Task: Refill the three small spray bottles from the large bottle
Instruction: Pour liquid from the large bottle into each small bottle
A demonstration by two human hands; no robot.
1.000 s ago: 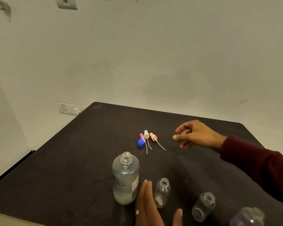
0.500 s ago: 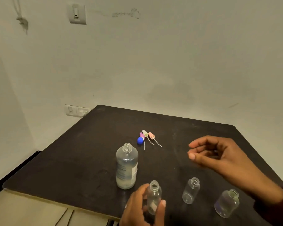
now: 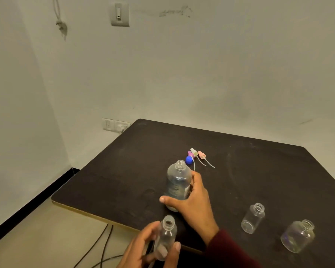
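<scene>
A dark table [image 3: 240,171] fills the lower right of the head view, set against a pale wall [image 3: 201,74] that carries a switch plate [image 3: 120,14] at 12 o'clock and a socket panel [image 3: 115,125] just off the table's far-left corner. Black cables [image 3: 103,240] are seen on the floor at 7 o'clock.

The large bottle [image 3: 178,180], uncapped and upright, is stood on the table near the centre. It is gripped by the right hand [image 3: 193,206], whose fingers are curled round the far side while the thumb is pressed across the lower front; a dark red sleeve [image 3: 230,252] runs off toward 5 o'clock.

At 6 o'clock, 1 small bottle [image 3: 166,238], open-mouthed, is held by the left hand [image 3: 143,248], pinched between thumb and curled fingers, beyond the table's near edge. 2 more small bottles are stood on the table, well apart from both hands: a slim one [image 3: 252,218] at 4 o'clock and a rounder one [image 3: 298,235] further toward 4 o'clock, both uncapped.

Behind the large bottle, at 1 o'clock from it, a blue cap [image 3: 189,160] is laid just beside 3 spray tops [image 3: 196,154] with thin tubes, grouped closely together.
</scene>
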